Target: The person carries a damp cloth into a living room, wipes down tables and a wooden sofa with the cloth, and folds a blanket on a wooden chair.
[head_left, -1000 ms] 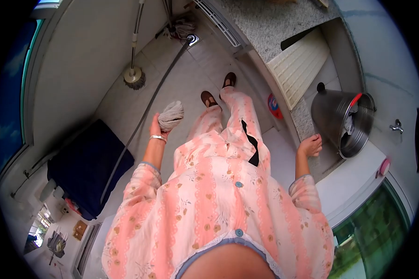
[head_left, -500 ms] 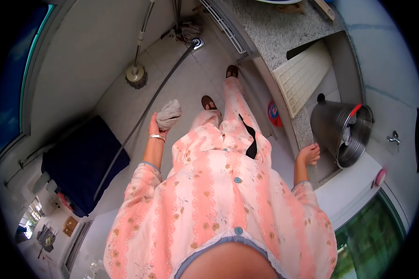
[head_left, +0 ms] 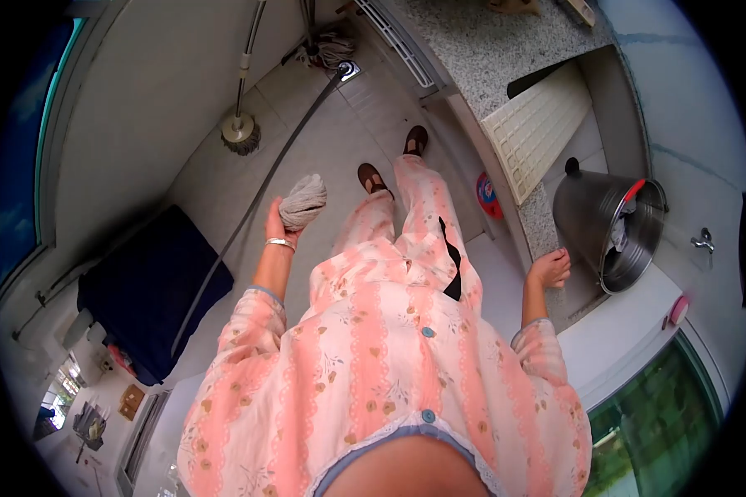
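Note:
My left hand [head_left: 278,225] is wrapped around a bunched, pale grey rag [head_left: 303,203] with a ribbed, stringy surface. It holds the rag out at my left side, above the tiled floor. A bracelet circles that wrist. On the other side, my right hand [head_left: 550,267] hangs with its fingers curled in and nothing visible in them. It is close to the granite counter's edge, left of a metal bucket [head_left: 584,211]. The bucket lies tilted at the sink, its mouth facing right, with greyish cloth [head_left: 621,232] inside.
A cream ribbed washboard [head_left: 539,132] slants over the sink. A round mop [head_left: 239,132] leans at the wall, and a string mop [head_left: 330,51] stands in the far corner. A grey hose [head_left: 286,149] runs to the floor drain [head_left: 350,69]. A dark blue cover [head_left: 153,294] lies left; a tap [head_left: 703,241] is right.
My body and view have shifted slightly, and my feet have moved a little on the floor. The rag stays in my left hand; my right hand remains curled beside the counter.

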### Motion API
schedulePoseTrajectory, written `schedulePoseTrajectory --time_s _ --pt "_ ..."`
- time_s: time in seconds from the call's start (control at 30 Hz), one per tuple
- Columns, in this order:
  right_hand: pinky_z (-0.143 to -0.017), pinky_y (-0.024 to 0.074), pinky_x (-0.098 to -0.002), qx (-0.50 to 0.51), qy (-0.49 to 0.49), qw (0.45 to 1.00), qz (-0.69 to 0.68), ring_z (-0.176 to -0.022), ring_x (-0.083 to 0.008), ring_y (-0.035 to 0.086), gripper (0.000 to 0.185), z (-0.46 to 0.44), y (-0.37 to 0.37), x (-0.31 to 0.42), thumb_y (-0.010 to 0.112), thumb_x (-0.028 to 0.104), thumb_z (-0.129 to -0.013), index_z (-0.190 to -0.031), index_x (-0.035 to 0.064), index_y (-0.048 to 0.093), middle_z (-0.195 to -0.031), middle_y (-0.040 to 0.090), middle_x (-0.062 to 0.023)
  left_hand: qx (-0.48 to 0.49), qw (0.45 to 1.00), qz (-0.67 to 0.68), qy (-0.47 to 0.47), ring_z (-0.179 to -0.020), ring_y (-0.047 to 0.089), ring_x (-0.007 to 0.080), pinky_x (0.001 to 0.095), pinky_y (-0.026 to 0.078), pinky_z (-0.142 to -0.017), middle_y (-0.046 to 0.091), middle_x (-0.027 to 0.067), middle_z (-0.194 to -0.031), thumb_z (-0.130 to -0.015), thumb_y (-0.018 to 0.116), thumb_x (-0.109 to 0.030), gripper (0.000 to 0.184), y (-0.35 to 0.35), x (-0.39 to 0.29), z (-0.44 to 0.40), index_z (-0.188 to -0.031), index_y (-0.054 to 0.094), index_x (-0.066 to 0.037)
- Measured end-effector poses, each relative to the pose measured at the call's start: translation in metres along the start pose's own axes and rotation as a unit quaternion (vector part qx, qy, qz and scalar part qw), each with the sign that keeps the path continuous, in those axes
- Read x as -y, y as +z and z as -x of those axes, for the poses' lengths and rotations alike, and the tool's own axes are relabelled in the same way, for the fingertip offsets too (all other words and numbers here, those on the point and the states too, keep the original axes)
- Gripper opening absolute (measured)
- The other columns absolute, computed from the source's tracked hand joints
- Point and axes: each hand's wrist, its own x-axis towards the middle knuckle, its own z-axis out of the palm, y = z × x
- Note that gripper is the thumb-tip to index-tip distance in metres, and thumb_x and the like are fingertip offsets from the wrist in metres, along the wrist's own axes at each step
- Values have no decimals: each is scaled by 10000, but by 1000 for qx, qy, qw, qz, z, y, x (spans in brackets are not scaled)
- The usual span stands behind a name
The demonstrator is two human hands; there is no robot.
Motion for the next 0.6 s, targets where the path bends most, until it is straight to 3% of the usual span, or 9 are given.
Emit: schedulePoseTrajectory --time_s 0.13,0.6 --pt "-828 350 -453 -23 -12 1000 11 -989 -258 521 292 1 0 5 431 336 -897 -1008 171 645 -1013 619 -24 -6 1000 22 -12 -1096 565 290 438 480 -926 574 133 -1201 -887 524 -357 473 -8 5 1 -1216 502 -18" --pt "-824 350 -435 -16 4 999 35 -972 -233 530 278 -2 4 4 440 334 -880 -959 212 677 -1020 637 15 -11 998 56 10 -1098 564 302 438 496 -913 562 140 -1216 -899 505 -363 486 -21 -1 26 -1226 483 -4"
